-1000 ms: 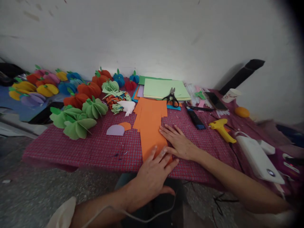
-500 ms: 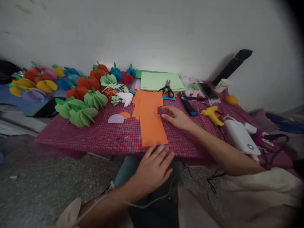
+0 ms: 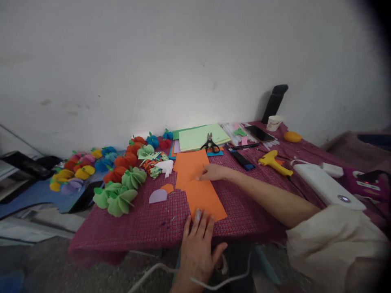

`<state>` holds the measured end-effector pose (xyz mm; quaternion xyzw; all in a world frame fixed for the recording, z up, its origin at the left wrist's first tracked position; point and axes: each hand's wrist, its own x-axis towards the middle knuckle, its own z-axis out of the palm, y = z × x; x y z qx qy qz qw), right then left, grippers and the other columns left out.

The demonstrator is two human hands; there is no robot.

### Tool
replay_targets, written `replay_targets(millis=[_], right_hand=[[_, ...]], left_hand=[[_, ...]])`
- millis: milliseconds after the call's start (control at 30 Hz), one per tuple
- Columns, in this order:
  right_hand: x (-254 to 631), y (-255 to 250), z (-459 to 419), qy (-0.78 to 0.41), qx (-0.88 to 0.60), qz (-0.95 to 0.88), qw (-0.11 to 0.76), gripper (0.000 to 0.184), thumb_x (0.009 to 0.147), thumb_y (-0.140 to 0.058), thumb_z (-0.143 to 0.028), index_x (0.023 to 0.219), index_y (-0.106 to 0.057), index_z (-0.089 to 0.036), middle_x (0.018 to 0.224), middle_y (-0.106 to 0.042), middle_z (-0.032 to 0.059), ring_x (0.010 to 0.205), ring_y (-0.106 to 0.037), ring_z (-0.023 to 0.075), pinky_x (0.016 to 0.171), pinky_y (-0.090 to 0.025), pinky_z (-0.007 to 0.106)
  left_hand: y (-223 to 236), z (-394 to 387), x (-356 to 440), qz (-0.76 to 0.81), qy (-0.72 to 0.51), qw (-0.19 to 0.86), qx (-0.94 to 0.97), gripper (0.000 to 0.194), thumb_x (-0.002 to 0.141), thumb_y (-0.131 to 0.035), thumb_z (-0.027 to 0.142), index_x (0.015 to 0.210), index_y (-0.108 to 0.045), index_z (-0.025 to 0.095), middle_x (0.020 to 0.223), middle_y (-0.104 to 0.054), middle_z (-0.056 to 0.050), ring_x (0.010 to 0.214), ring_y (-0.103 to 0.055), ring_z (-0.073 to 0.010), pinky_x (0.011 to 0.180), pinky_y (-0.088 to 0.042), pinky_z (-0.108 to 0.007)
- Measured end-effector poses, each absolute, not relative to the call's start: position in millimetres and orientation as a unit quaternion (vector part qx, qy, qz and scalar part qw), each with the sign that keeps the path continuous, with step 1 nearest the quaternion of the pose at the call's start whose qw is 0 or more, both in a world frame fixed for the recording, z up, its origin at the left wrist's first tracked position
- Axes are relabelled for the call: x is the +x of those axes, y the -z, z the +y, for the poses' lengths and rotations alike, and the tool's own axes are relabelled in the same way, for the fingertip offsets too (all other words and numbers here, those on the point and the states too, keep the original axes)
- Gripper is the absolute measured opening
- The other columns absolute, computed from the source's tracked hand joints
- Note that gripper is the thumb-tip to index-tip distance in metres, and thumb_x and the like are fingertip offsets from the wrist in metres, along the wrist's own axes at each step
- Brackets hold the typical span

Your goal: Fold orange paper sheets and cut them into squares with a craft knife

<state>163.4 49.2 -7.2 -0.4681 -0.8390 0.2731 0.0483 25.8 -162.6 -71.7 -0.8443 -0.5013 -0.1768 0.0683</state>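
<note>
Orange paper sheets (image 3: 206,199) overlap on the checked cloth, the nearest one reaching toward the table's front edge. My left hand (image 3: 197,248) lies flat with its fingers spread, fingertips on the near end of that sheet. A pale wrap covers one of its fingertips. My right hand (image 3: 212,173) has its fingers curled and pinched together on the orange paper, farther up where the sheets overlap. To the left lie a lilac paper half-circle (image 3: 158,196) and an orange paper piece (image 3: 168,188). Black-handled scissors (image 3: 210,145) rest on the paper stack behind.
Green paper sheets (image 3: 195,137) are stacked at the back. Folded paper pumpkins (image 3: 119,199) crowd the left, beside paper scraps (image 3: 152,165). On the right are a utility knife (image 3: 242,160), a yellow glue gun (image 3: 275,162), a phone (image 3: 259,133), a paper cup (image 3: 274,123) and a white power bank (image 3: 328,185).
My right hand has moved from beside the orange paper onto it, its fingers closing. My left hand has come onto the sheet's near end. The camera view has tilted up.
</note>
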Motion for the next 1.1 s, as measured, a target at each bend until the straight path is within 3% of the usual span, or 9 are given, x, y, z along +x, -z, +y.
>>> replay_targets(millis=[133,233,367,433,533,600,667,867,1100], right_hand=[[173.5,1.2,49.3,-0.374,-0.392,-0.833,0.113,0.033,0.063,-0.064,-0.046,0.054,-0.055,-0.016,0.048,-0.035,-0.0066,0.047,-0.03,0.0072,0.046,-0.019,0.023],[182.2,-11.6,42.4,-0.431,-0.364,-0.801,0.198,0.032,0.064,-0.064,-0.046,0.06,-0.057,-0.015,0.051,-0.036,-0.0075,0.049,-0.031,0.0066,0.047,-0.021,0.021],[191.2,-24.9,31.3,-0.484,-0.336,-0.761,0.273,0.032,0.065,-0.066,-0.045,0.068,-0.06,-0.014,0.059,-0.046,-0.0056,0.054,-0.039,0.0075,0.051,-0.029,0.021],[193.0,-25.8,27.2,-0.504,-0.327,-0.745,0.291,0.032,0.065,-0.067,-0.044,0.068,-0.06,-0.014,0.06,-0.047,-0.0051,0.055,-0.041,0.0079,0.053,-0.032,0.021],[193.8,-22.4,24.2,-0.526,-0.325,-0.722,0.31,0.033,0.064,-0.068,-0.045,0.069,-0.06,-0.014,0.061,-0.05,-0.0045,0.057,-0.044,0.0088,0.056,-0.035,0.022],[195.0,-19.5,24.4,-0.539,-0.322,-0.71,0.318,0.036,0.065,-0.067,-0.048,0.074,-0.061,-0.014,0.065,-0.053,-0.0031,0.06,-0.047,0.01,0.058,-0.037,0.023],[197.5,-16.7,26.0,-0.541,-0.325,-0.705,0.324,0.038,0.068,-0.063,-0.052,0.076,-0.06,-0.015,0.068,-0.055,-0.0022,0.062,-0.048,0.0107,0.058,-0.037,0.023],[205.0,-7.3,33.8,-0.506,-0.36,-0.708,0.337,0.044,0.075,-0.054,-0.055,0.058,-0.05,-0.015,0.053,-0.036,-0.0066,0.049,-0.03,0.0066,0.049,-0.021,0.022],[205.8,-2.6,39.1,-0.503,-0.386,-0.693,0.344,0.043,0.075,-0.056,-0.053,0.056,-0.047,-0.016,0.05,-0.033,-0.0071,0.047,-0.028,0.0065,0.048,-0.017,0.023]], left_hand=[[64.3,-157.8,14.4,-0.47,0.242,0.065,-0.846,0.054,0.081,-0.051,0.048,0.128,-0.045,0.022,0.13,-0.05,-0.009,0.123,-0.041,-0.029,0.098,-0.035,-0.052],[41.9,-136.8,-5.6,-0.507,0.36,0.032,-0.782,0.055,0.083,-0.051,0.033,0.135,-0.033,0.024,0.133,-0.047,-0.01,0.125,-0.038,-0.026,0.102,-0.03,-0.053],[3.9,-88.5,-24.3,-0.583,0.495,-0.156,-0.625,0.069,0.079,-0.056,0.036,0.138,-0.025,0.02,0.133,-0.044,-0.015,0.118,-0.046,-0.0253,0.094,-0.04,-0.046],[-8.3,-65.5,-23.7,-0.541,0.499,-0.294,-0.61,0.064,0.075,-0.059,0.039,0.132,-0.037,0.017,0.119,-0.057,-0.013,0.106,-0.055,-0.0236,0.085,-0.047,-0.038],[-13.2,-41.9,-16.2,-0.503,0.478,-0.42,-0.585,0.039,0.072,-0.062,0.043,0.096,-0.065,0.012,0.088,-0.067,-0.007,0.079,-0.062,-0.0193,0.068,-0.049,-0.028],[-10.2,-33.0,-11.7,-0.511,0.478,-0.432,-0.57,0.033,0.069,-0.063,0.045,0.07,-0.066,0.011,0.069,-0.065,-0.002,0.063,-0.058,-0.0151,0.056,-0.045,-0.024],[-5.5,-27.5,-8.9,-0.517,0.487,-0.432,-0.556,0.034,0.067,-0.065,0.044,0.06,-0.063,0.012,0.058,-0.06,0.0,0.055,-0.052,-0.0122,0.051,-0.041,-0.022],[3.5,-20.9,-7.3,-0.517,0.488,-0.462,-0.53,0.033,0.066,-0.066,0.045,0.061,-0.063,0.012,0.058,-0.056,0.002,0.054,-0.047,-0.0108,0.052,-0.037,-0.021],[1.8,-24.5,-12.0,-0.527,0.457,-0.425,-0.577,0.037,0.07,-0.061,0.043,0.051,-0.051,0.013,0.05,-0.034,0.005,0.051,-0.029,-0.0066,0.048,-0.024,-0.019]])
